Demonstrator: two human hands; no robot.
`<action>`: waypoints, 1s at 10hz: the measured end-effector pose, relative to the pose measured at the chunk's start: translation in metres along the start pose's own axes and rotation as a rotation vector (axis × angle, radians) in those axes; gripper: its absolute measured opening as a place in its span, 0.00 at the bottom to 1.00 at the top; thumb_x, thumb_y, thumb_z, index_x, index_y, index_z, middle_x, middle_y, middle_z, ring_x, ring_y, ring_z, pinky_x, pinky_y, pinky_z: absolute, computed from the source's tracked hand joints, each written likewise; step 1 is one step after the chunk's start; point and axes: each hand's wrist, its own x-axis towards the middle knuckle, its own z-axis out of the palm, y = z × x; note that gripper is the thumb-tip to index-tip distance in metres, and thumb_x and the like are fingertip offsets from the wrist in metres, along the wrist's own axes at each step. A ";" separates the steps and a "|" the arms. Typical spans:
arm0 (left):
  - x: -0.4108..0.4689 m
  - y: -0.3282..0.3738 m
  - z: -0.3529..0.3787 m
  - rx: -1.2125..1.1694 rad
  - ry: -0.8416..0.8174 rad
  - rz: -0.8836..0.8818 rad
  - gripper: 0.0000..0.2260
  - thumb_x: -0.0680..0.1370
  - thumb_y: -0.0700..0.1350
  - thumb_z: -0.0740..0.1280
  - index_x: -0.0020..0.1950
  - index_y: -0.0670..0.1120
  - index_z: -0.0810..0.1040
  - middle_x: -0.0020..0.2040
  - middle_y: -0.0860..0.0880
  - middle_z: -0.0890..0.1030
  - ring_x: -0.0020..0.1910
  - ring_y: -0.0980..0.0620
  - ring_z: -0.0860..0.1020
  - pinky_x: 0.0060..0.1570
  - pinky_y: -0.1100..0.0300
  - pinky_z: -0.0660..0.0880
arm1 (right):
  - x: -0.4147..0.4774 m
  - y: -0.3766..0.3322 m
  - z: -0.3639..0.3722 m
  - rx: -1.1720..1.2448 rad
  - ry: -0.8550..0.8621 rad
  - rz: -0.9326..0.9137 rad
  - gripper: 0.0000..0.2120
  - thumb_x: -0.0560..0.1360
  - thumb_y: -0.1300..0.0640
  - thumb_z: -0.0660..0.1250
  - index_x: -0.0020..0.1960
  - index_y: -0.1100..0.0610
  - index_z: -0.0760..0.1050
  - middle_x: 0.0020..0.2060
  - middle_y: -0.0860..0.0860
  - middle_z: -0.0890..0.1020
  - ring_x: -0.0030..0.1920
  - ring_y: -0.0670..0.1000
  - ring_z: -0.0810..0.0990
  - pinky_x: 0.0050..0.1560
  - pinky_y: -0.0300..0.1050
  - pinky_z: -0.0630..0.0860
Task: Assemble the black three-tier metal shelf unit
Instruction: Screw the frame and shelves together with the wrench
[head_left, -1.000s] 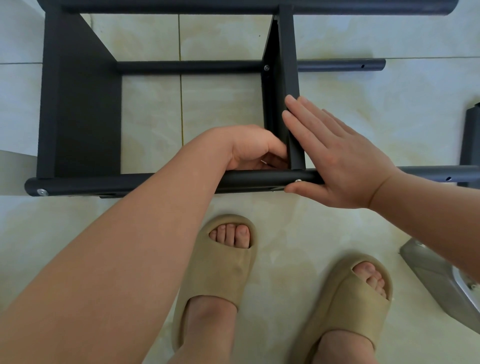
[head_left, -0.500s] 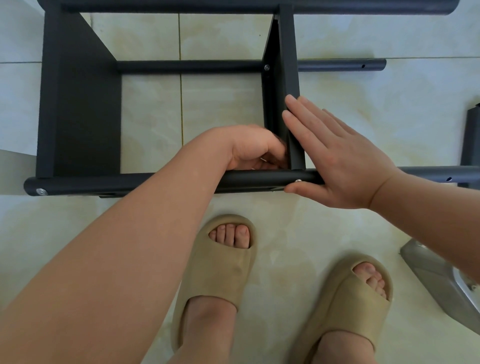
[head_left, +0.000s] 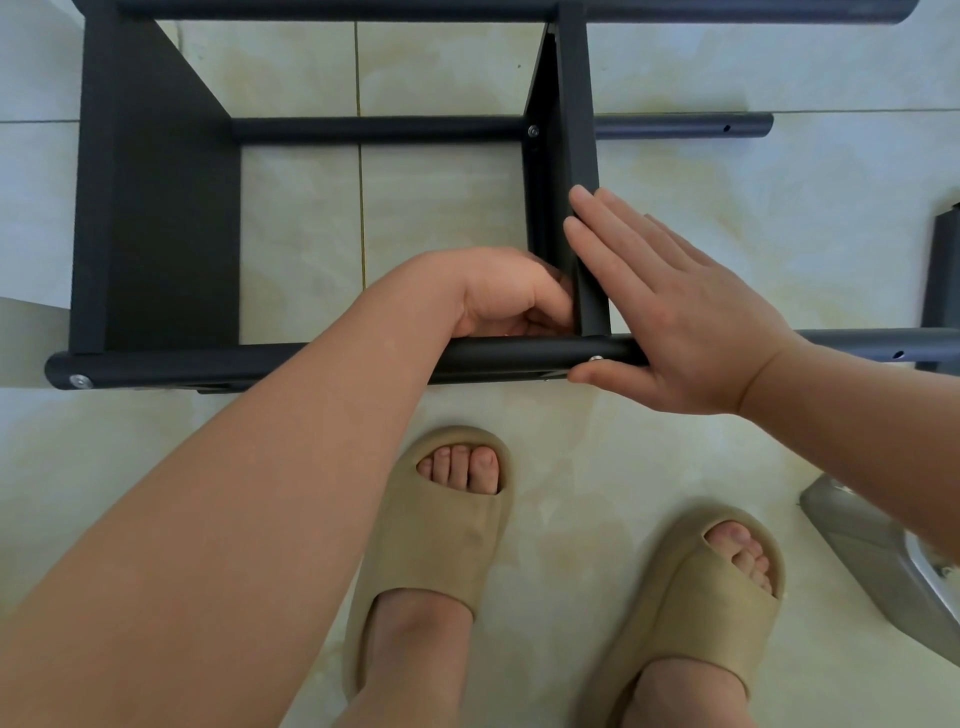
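Black shelf unit (head_left: 156, 234) lies sideways on the floor (head_left: 779, 234), right hand (head_left: 691, 322) pressing the middle panel (head_left: 574, 130) with straight fingers (head_left: 613, 234), left hand (head_left: 509, 291) curled at its joint, holding I cannot tell what; if that pressure eases, the panel could slip out of line

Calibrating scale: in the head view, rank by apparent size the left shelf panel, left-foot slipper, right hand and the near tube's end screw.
1. left shelf panel
2. left-foot slipper and right hand: look alike, unranked
3. end screw, by far smallest

The pale tiled floor (head_left: 779, 234) carries a black shelf frame (head_left: 156, 234) lying sideways, two tan slippers (head_left: 436, 540) and a grey metal piece (head_left: 857, 551).
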 end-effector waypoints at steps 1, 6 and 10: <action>0.003 -0.001 -0.002 -0.019 0.022 -0.017 0.07 0.77 0.33 0.63 0.53 0.37 0.79 0.44 0.40 0.82 0.42 0.45 0.82 0.43 0.53 0.79 | 0.000 0.000 0.000 0.001 -0.004 0.004 0.47 0.79 0.30 0.54 0.81 0.65 0.52 0.81 0.60 0.52 0.81 0.60 0.50 0.75 0.66 0.62; 0.002 -0.001 -0.001 -0.004 0.016 0.009 0.07 0.75 0.29 0.63 0.48 0.38 0.77 0.38 0.41 0.80 0.36 0.48 0.81 0.38 0.58 0.79 | 0.000 0.000 0.000 0.001 -0.002 0.007 0.47 0.79 0.30 0.55 0.81 0.65 0.52 0.81 0.60 0.52 0.81 0.60 0.50 0.75 0.65 0.62; 0.001 -0.002 -0.002 0.047 0.025 0.009 0.06 0.76 0.31 0.65 0.45 0.38 0.80 0.35 0.43 0.82 0.35 0.49 0.81 0.40 0.58 0.80 | 0.000 0.000 0.000 -0.004 -0.002 0.005 0.47 0.79 0.30 0.55 0.81 0.65 0.51 0.81 0.60 0.52 0.81 0.60 0.50 0.75 0.65 0.62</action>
